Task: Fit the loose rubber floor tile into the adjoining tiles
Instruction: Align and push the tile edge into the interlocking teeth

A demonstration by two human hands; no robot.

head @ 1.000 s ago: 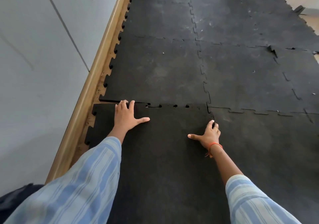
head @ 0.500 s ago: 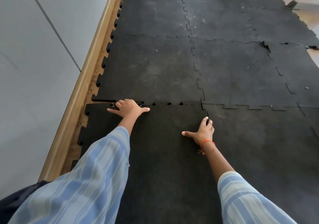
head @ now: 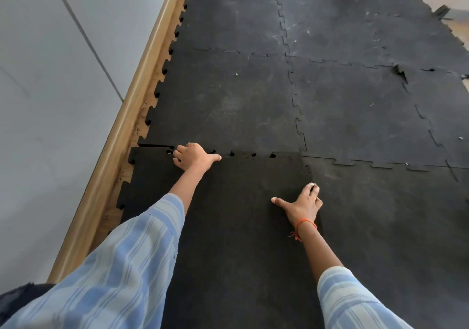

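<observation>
Indoor exercise or play room suggested: floor covered by black interlocking rubber puzzle-edge tiles (head: 342, 100), bordered by light wooden skirting board (head: 142, 95) beneath plain grey wall (head: 50, 100).

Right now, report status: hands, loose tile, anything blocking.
Left hand fingers curled at loose tile far edge; right hand flat on its right edge. Far seam with adjoining tile shows open gaps, not seated. Nothing blocking.

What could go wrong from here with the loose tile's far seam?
1. Left hand has its fingers curled at the loose tile far edge, where open gaps show the tabs unseated; pressing could pinch them.
2. The right hand presses the right seam, so the far-left corner may stay misaligned.
</observation>
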